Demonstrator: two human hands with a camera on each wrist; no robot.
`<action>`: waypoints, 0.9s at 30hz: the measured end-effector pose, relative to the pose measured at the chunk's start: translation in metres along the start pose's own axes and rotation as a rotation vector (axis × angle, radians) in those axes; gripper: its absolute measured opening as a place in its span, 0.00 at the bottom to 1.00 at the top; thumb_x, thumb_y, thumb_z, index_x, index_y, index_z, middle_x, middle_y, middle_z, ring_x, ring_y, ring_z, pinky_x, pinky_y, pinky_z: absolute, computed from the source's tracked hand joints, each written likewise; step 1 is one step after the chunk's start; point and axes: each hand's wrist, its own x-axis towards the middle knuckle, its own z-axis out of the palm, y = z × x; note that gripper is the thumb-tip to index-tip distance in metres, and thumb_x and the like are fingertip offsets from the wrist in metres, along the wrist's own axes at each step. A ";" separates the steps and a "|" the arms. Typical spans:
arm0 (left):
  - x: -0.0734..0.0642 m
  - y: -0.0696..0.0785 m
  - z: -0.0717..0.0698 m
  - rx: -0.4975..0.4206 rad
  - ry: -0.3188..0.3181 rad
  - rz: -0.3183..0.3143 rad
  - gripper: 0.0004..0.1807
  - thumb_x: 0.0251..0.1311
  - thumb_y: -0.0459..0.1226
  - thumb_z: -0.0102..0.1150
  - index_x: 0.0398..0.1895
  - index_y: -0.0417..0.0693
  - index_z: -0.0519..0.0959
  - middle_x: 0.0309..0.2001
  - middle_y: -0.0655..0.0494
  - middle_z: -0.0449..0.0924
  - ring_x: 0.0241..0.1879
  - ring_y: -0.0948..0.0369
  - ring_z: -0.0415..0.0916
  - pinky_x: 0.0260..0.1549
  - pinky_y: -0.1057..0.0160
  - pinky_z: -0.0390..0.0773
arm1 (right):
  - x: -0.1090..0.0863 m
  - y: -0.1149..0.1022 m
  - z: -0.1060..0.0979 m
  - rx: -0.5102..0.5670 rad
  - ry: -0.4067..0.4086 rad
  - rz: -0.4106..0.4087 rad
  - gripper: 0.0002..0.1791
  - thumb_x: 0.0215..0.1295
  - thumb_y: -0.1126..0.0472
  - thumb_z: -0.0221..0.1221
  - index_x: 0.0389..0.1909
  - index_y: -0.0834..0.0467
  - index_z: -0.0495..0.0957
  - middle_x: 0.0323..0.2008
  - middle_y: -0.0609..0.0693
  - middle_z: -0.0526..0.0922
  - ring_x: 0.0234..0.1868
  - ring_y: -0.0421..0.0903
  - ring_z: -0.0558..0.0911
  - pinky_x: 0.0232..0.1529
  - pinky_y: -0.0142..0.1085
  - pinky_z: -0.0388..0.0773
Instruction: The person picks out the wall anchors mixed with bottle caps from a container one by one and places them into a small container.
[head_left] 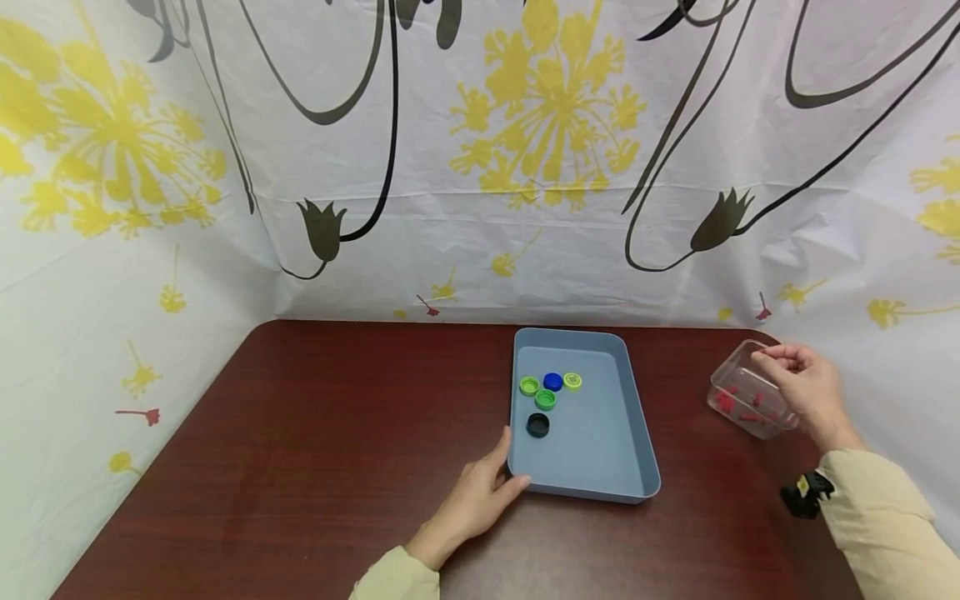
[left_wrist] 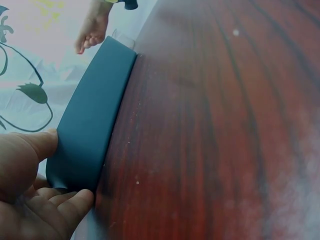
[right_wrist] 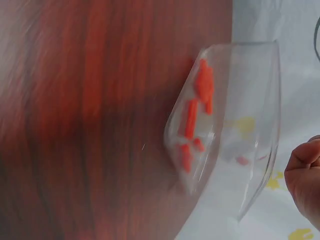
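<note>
My left hand (head_left: 474,497) grips the near left corner of a blue-grey tray (head_left: 603,479), thumb on the front wall and fingers round the side. In the tray lie bottle caps: a black cap (head_left: 537,425), a blue cap (head_left: 552,382), a green cap (head_left: 545,400) and other green and yellow-green ones. Over the right rim of a clear plastic box (head_left: 757,425), my right hand (head_left: 813,392) has thumb and fingers drawn together; I cannot tell whether a small piece is between them. Small red pieces (right_wrist: 191,119) lie on the box's floor.
A dark red-brown wooden table (head_left: 300,442) carries tray and box. Behind it and at the sides hangs a white sheet (head_left: 420,167) with yellow flowers and dark stems. The box stands by the table's right edge.
</note>
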 end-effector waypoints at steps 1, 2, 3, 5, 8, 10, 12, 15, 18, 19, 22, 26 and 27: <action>0.000 0.000 0.000 -0.001 0.000 0.000 0.40 0.67 0.45 0.52 0.73 0.38 0.47 0.72 0.42 0.51 0.66 0.50 0.62 0.53 0.59 0.76 | -0.001 0.002 -0.001 -0.034 0.005 -0.020 0.06 0.60 0.58 0.63 0.28 0.44 0.76 0.18 0.31 0.71 0.18 0.30 0.66 0.16 0.26 0.62; 0.000 0.000 0.000 -0.001 0.000 0.002 0.40 0.67 0.45 0.52 0.73 0.37 0.47 0.72 0.42 0.51 0.66 0.50 0.62 0.54 0.59 0.76 | -0.001 0.004 -0.003 -0.066 0.009 -0.042 0.06 0.60 0.58 0.63 0.28 0.45 0.76 0.18 0.32 0.70 0.18 0.30 0.66 0.16 0.26 0.62; 0.000 0.000 0.000 -0.002 0.000 0.004 0.40 0.67 0.45 0.52 0.73 0.37 0.47 0.72 0.42 0.51 0.66 0.50 0.62 0.54 0.59 0.76 | -0.002 0.006 -0.004 -0.109 0.012 -0.075 0.06 0.60 0.59 0.63 0.28 0.47 0.76 0.17 0.32 0.70 0.18 0.30 0.66 0.16 0.26 0.61; 0.000 0.000 0.000 -0.003 -0.001 0.008 0.40 0.67 0.45 0.52 0.73 0.37 0.47 0.72 0.42 0.51 0.66 0.50 0.61 0.54 0.59 0.76 | -0.003 0.011 -0.007 -0.202 0.021 -0.141 0.05 0.60 0.60 0.63 0.29 0.52 0.76 0.16 0.34 0.68 0.16 0.31 0.64 0.16 0.26 0.60; 0.000 0.000 0.000 -0.002 -0.004 0.013 0.40 0.67 0.45 0.52 0.73 0.37 0.47 0.72 0.42 0.51 0.66 0.50 0.61 0.54 0.59 0.76 | -0.006 0.017 -0.010 -0.329 0.036 -0.218 0.07 0.58 0.63 0.63 0.29 0.62 0.76 0.15 0.37 0.66 0.15 0.31 0.62 0.16 0.27 0.59; 0.000 0.000 0.000 0.000 -0.006 0.014 0.40 0.67 0.45 0.52 0.73 0.37 0.47 0.72 0.42 0.51 0.66 0.50 0.61 0.53 0.59 0.76 | -0.008 0.021 -0.011 -0.392 0.040 -0.248 0.09 0.57 0.64 0.64 0.30 0.67 0.76 0.15 0.40 0.65 0.14 0.32 0.61 0.16 0.27 0.58; 0.000 0.000 0.000 0.000 -0.008 0.012 0.40 0.67 0.45 0.52 0.73 0.38 0.47 0.72 0.43 0.51 0.66 0.50 0.61 0.54 0.59 0.76 | -0.010 0.024 -0.012 -0.434 0.039 -0.259 0.09 0.57 0.65 0.64 0.31 0.69 0.77 0.15 0.41 0.65 0.15 0.32 0.61 0.16 0.28 0.58; 0.000 0.000 0.000 0.002 -0.007 0.007 0.40 0.67 0.45 0.52 0.73 0.38 0.46 0.72 0.43 0.51 0.66 0.50 0.62 0.54 0.59 0.76 | -0.012 0.027 -0.012 -0.487 0.037 -0.266 0.10 0.55 0.64 0.65 0.32 0.69 0.78 0.16 0.42 0.66 0.16 0.30 0.61 0.17 0.29 0.58; 0.000 0.000 0.000 0.006 -0.010 0.003 0.40 0.67 0.46 0.52 0.73 0.38 0.46 0.72 0.43 0.51 0.65 0.50 0.63 0.54 0.58 0.76 | -0.015 0.030 -0.013 -0.544 0.040 -0.270 0.11 0.53 0.63 0.66 0.32 0.68 0.79 0.16 0.44 0.68 0.17 0.29 0.61 0.17 0.30 0.58; 0.001 0.000 0.000 0.008 -0.011 0.001 0.40 0.67 0.46 0.52 0.73 0.39 0.46 0.72 0.43 0.51 0.65 0.50 0.63 0.54 0.58 0.76 | -0.016 0.031 -0.013 -0.559 0.042 -0.270 0.11 0.53 0.63 0.66 0.32 0.68 0.80 0.16 0.44 0.69 0.17 0.28 0.61 0.17 0.31 0.58; 0.002 0.000 0.001 0.010 -0.017 -0.002 0.40 0.67 0.46 0.52 0.74 0.39 0.46 0.72 0.44 0.51 0.64 0.50 0.64 0.54 0.58 0.76 | -0.017 0.033 -0.015 -0.583 0.050 -0.274 0.13 0.52 0.62 0.67 0.32 0.68 0.80 0.17 0.48 0.72 0.18 0.26 0.61 0.18 0.31 0.58; 0.002 0.001 0.001 0.016 -0.024 -0.004 0.40 0.67 0.47 0.52 0.74 0.40 0.46 0.72 0.44 0.51 0.64 0.50 0.65 0.54 0.57 0.76 | -0.018 0.033 -0.015 -0.598 0.065 -0.275 0.14 0.51 0.62 0.68 0.34 0.69 0.80 0.18 0.50 0.74 0.18 0.25 0.61 0.19 0.32 0.58; 0.002 0.001 0.001 0.024 -0.025 -0.004 0.40 0.67 0.47 0.51 0.74 0.41 0.46 0.72 0.44 0.51 0.63 0.50 0.66 0.54 0.57 0.76 | -0.019 0.033 -0.014 -0.597 0.070 -0.272 0.14 0.52 0.62 0.67 0.34 0.69 0.80 0.18 0.50 0.74 0.18 0.26 0.60 0.19 0.32 0.58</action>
